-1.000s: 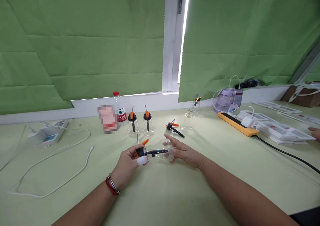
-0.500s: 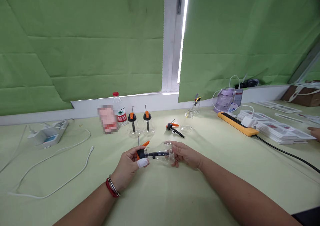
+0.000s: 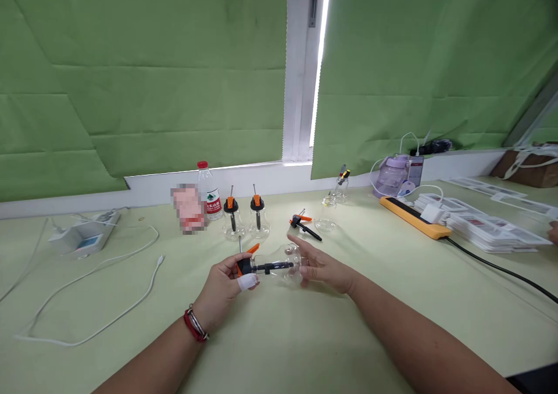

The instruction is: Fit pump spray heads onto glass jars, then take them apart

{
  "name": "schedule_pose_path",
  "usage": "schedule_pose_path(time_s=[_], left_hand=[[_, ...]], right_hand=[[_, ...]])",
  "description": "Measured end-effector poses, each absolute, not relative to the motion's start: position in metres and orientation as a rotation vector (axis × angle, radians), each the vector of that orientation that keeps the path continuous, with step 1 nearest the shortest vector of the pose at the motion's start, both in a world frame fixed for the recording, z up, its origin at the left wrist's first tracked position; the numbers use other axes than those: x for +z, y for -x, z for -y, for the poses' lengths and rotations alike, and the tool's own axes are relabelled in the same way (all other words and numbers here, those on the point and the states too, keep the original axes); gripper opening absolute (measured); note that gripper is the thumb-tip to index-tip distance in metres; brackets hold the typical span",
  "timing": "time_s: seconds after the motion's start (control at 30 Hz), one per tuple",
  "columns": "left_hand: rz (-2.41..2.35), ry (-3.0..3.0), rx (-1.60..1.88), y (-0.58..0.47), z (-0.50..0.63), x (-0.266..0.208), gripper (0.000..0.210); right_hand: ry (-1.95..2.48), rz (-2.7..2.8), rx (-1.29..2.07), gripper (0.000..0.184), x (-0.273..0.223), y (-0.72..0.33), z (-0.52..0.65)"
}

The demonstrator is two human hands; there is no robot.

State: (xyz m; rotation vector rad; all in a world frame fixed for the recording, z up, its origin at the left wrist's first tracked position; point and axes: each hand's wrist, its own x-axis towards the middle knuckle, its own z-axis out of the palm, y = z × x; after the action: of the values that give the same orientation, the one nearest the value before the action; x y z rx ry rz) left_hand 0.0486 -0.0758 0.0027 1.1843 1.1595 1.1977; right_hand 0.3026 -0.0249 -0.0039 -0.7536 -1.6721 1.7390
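My left hand (image 3: 226, 280), with white tape on the thumb, grips the black-and-orange lever top (image 3: 244, 265) of a clear bottle. The bottle (image 3: 283, 264) lies sideways above the table, its neck to the left, with a black tube (image 3: 274, 266) running inside it. Around its wide base curls my right hand (image 3: 325, 269), thumb on the near side and index finger raised along the far side. Behind stand two upright bottles with matching tops (image 3: 232, 219) (image 3: 258, 217). A loose black-and-orange top (image 3: 305, 226) lies beside a clear empty bottle (image 3: 325, 224).
A red-capped water bottle (image 3: 210, 193) and a blurred pink item (image 3: 189, 208) stand at the back. White cables (image 3: 104, 260) lie on the left. An orange power strip (image 3: 414, 219), stacked white frames (image 3: 479, 225) and a purple jug (image 3: 391, 176) are on the right. Another person's hand (image 3: 553, 232) shows at the right edge.
My right hand's fingers have shifted on the bottle's base, the index finger now raised and stretched out. The left hand keeps its hold, and the bottle has barely moved.
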Motion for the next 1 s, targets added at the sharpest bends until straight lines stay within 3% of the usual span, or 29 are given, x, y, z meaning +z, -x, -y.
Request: schedule_pose_path(time_s=[0.1,0.4,0.67,1.0], left_hand=[[-1.157,-1.202,1.184,-0.048,0.075,0.002,0.049],[-1.130,-1.191,1.169,-0.049,0.077,0.002,0.050],[-1.123,-1.178,1.170,-0.051,0.078,0.005,0.049],[-1.154,-1.165,1.220,-0.046,0.076,0.003,0.052]], right_hand=[[0.732,1.700,1.737,0.077,-0.002,-0.304,0.025],[0.780,1.562,1.913,0.055,-0.014,-0.298,0.022],[0.873,1.546,1.906,0.064,-0.020,-0.296,0.020],[0.650,1.603,1.813,0.073,-0.006,-0.304,0.024]])
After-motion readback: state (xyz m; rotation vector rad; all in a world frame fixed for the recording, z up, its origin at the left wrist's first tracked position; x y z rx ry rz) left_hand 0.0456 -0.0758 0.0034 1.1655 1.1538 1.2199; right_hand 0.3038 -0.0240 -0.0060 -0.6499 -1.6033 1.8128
